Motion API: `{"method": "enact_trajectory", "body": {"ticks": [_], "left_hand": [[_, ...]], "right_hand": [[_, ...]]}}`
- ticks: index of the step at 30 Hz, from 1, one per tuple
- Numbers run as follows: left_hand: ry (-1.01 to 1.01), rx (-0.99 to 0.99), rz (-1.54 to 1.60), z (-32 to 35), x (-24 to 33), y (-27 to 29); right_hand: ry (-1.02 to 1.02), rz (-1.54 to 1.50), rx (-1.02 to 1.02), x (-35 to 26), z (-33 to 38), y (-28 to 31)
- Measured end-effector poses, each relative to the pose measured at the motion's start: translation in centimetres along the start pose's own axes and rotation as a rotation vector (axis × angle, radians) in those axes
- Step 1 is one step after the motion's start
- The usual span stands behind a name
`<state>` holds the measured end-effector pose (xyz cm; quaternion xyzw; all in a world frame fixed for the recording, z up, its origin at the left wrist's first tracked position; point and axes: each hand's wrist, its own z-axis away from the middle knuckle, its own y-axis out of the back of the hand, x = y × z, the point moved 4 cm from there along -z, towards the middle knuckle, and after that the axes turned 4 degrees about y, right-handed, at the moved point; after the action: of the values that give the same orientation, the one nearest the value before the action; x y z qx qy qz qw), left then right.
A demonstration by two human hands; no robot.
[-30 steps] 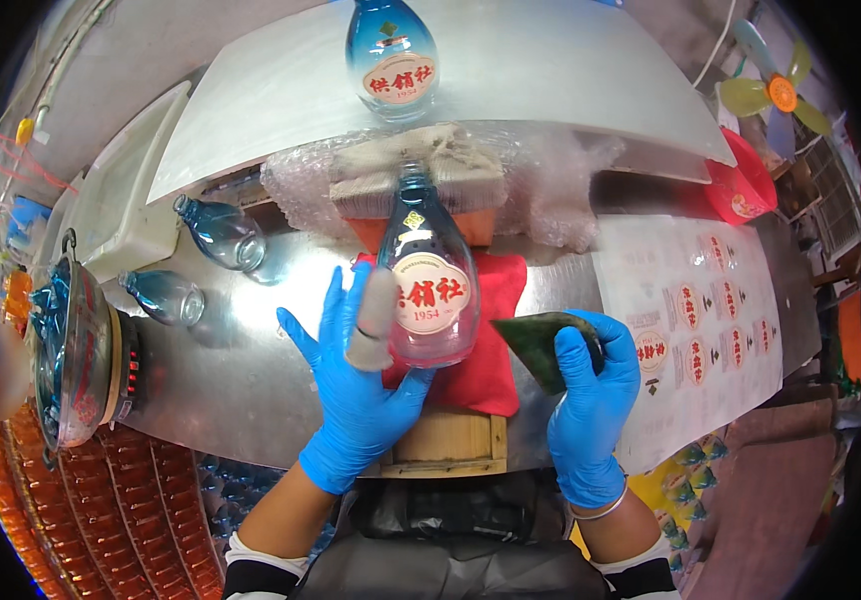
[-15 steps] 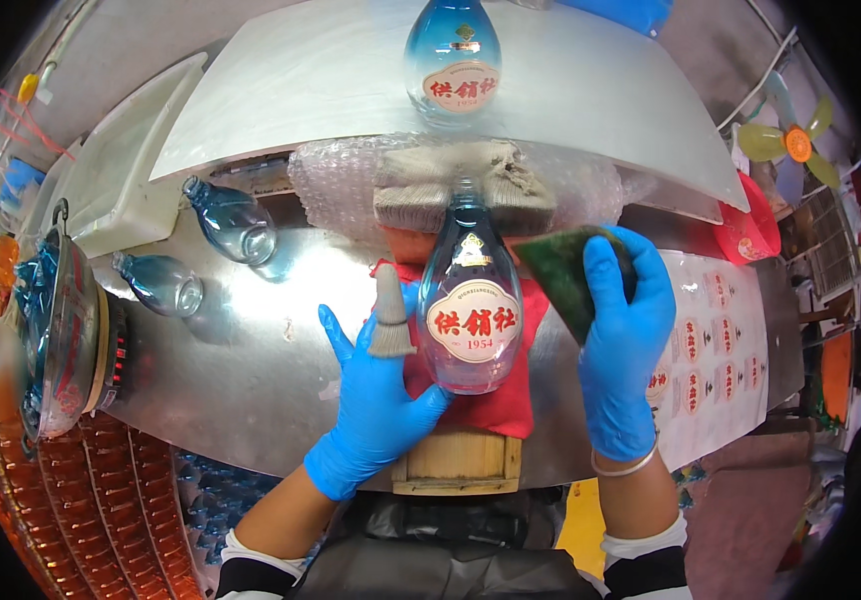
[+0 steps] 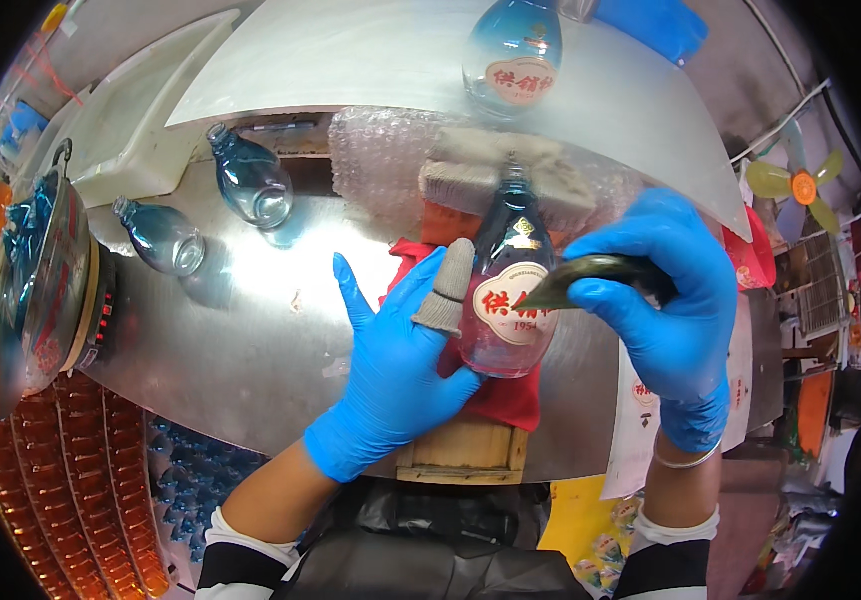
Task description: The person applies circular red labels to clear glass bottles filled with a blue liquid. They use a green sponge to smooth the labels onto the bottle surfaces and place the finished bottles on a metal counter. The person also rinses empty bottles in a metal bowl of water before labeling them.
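Note:
A clear-to-blue glass bottle with a cream label and red lettering lies on a red cloth, its neck on a stack of greyish cloth. My left hand, in a blue glove with a grey knitted cover on one finger, grips the bottle's left side, thumb at the base. Between the fingers and thumb of my right hand, also blue-gloved, is a dark green, flexible-looking triangular scraper. Its tip is over the label's right part; I cannot tell whether it touches.
Two blue glass bottles lie on the metal table to the left, near a white tray. A finished-looking labelled bottle is on the white board beyond. Label sheets lie at the right; a fan stands farther right.
My right hand has brought the scraper left relative to the bottle, so its tip now overlaps the label. The scraper has turned nearly edge-on. My left hand stays at the bottle; the whole view has shifted.

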<state>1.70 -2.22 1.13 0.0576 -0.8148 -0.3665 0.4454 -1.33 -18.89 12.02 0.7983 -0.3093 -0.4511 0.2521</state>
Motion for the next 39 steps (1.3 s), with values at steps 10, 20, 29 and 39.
{"method": "enact_trajectory", "body": {"ticks": [10, 20, 29, 39], "left_hand": [[0.044, 0.042, -0.022, 0.5, 0.6, -0.4], [0.168, 0.086, 0.259, 1.1, -1.7, -1.7], [0.072, 0.095, 0.265, 1.3, -1.8, -0.8], [0.065, -0.035, 0.445, 0.3, -2.0, -0.9]], "right_hand": [[0.279, 0.374, 0.023, -0.8, -4.1, -1.9], [0.227, 0.317, 0.002, -3.3, 9.4, -5.7], [0.343, 0.368, 0.127, -2.2, 11.6, -4.2], [0.336, 0.394, 0.022, 2.3, 13.0, -3.2]]}}
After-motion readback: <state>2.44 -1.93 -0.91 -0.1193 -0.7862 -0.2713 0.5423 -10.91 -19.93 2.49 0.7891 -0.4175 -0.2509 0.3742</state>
